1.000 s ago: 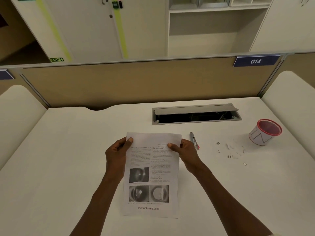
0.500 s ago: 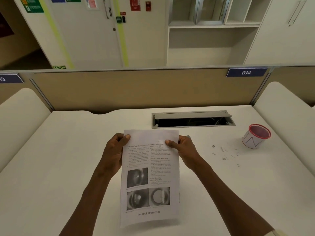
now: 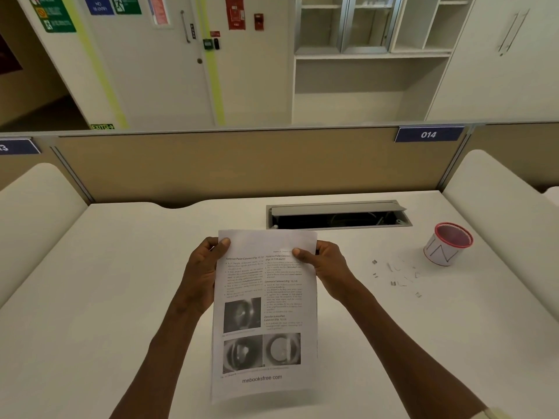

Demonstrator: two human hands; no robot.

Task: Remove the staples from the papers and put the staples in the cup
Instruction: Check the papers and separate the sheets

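Fingers of your left hand [image 3: 202,275] curl behind the printed papers [image 3: 263,316] while the thumb presses on the front near the top left corner, so that hand pinches the sheets at about 10 o'clock on the page. Your right hand [image 3: 325,266] does the same at about 2 o'clock: thumb flat on the printed side beside the second column's heading, fingers wrapped round the right edge and hidden behind. Between the two grips the papers hang upright and slightly tilted, lifted off the desk [image 3: 121,297], with their bottom edge casting a shadow on the surface beneath. The page carries two columns of text, three grey photographs and a web address along the foot. Whether a staple remains in the sheets you cannot tell from this view.

Out at 3 o'clock from your right hand, loose staples [image 3: 396,275] lie scattered on the desk, well apart from the page. Just beyond them, toward 2 o'clock, stands the cup [image 3: 447,244], white with a red rim, upright. At 12 o'clock, behind the papers' top edge, a grey cable hatch [image 3: 338,214] sits open in the desk, and past it runs the tan partition [image 3: 227,167] with a blue number plate [image 3: 428,134] reading 014.
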